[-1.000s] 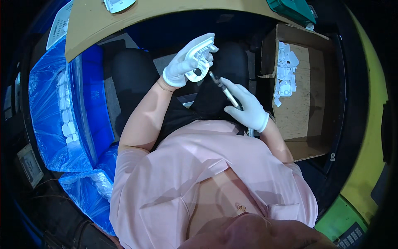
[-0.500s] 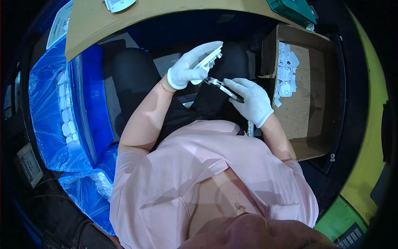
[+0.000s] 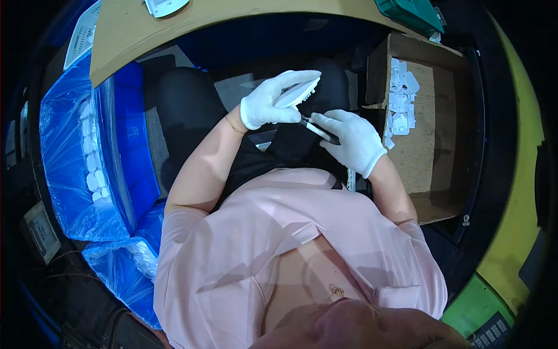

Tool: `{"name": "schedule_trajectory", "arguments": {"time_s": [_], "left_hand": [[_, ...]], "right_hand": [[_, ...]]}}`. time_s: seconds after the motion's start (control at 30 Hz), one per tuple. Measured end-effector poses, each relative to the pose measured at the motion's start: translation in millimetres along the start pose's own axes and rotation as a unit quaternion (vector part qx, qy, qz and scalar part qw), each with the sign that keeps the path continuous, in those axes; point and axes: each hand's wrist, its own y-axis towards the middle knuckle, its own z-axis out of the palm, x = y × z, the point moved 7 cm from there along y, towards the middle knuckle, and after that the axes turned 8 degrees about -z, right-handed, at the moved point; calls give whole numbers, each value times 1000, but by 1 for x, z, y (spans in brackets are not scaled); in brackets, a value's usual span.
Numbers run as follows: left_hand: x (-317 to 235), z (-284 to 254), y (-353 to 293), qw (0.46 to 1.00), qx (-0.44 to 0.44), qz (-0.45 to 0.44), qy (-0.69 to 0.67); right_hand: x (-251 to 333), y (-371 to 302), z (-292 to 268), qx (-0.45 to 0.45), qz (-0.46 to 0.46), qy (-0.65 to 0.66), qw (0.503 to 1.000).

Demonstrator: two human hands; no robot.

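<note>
Above my lap, my left hand [image 3: 272, 100] in a white glove holds a white moulded plastic part [image 3: 299, 94], tilted, with small knobs along its far-right edge. Fingers lie over its top and the thumb presses from below. My right hand [image 3: 350, 139], gloved too, is closed round a pair of nippers [image 3: 318, 131] with pale and black handles. Their tip reaches up to my left thumb, close under the part. Exactly what the jaws touch is hidden.
On my left, a blue bin [image 3: 129, 116] stands by a blue plastic liner [image 3: 64, 168] holding several white pieces [image 3: 95, 174]. To my right, a cardboard box [image 3: 433, 200] contains white plastic parts [image 3: 400, 102]. Ahead lies a tan tabletop [image 3: 244, 13] with a green tray [image 3: 411, 14].
The white part has moved slightly right and turned, so its smooth face shows more. The nippers' jaws, visible before, now sit mostly behind my left thumb.
</note>
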Motion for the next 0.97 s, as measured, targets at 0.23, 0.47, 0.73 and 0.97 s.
{"name": "schedule_trajectory", "arguments": {"time_s": [0.23, 0.47, 0.73, 0.97], "left_hand": [[4, 5, -3, 999, 4, 24, 46], [11, 6, -2, 996, 8, 0, 92], [6, -15, 4, 995, -20, 14, -97], [16, -57, 21, 969, -96, 60, -221]], "right_hand": [[2, 0, 3, 65, 24, 6, 998], [8, 5, 8, 136, 13, -45, 990], [-9, 2, 5, 1, 6, 35, 999], [-55, -3, 43, -114, -11, 316, 942]]}}
